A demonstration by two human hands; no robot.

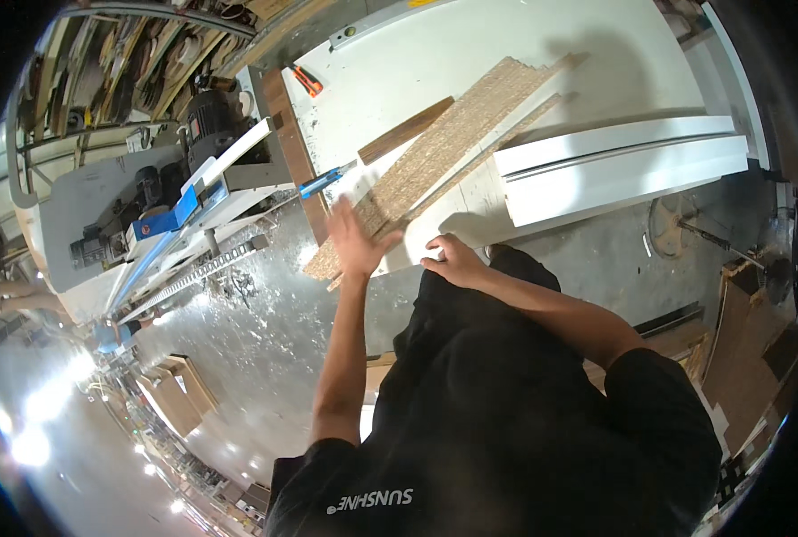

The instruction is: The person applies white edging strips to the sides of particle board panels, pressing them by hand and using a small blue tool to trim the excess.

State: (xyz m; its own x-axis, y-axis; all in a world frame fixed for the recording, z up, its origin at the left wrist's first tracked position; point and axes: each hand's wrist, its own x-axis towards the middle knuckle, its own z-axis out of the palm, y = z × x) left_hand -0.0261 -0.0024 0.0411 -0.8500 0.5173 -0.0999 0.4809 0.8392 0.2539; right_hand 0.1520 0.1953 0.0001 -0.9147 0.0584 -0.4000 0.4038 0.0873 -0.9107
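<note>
My left hand point(356, 242) has its fingers spread and lies over the near left end of a stack of chipboard strips point(457, 130). Whether the palm presses on the boards or hovers just above them, I cannot tell. At the near edge of the white table point(376, 85), close to my body, is my right hand point(457, 261), its fingers curled in; anything within them is too small or hidden to name. Beyond my left fingertips lies a blue utility knife point(321, 183). A brown wood strip point(406, 131) rests alongside the chipboard.
White panels point(623, 166) are stacked on the table's right part. An orange-and-black utility knife point(306, 80) and a spirit level point(372, 27) lie toward the far side. On the left stands a machine with motors point(209, 116); boards point(139, 63) fill a rack behind it.
</note>
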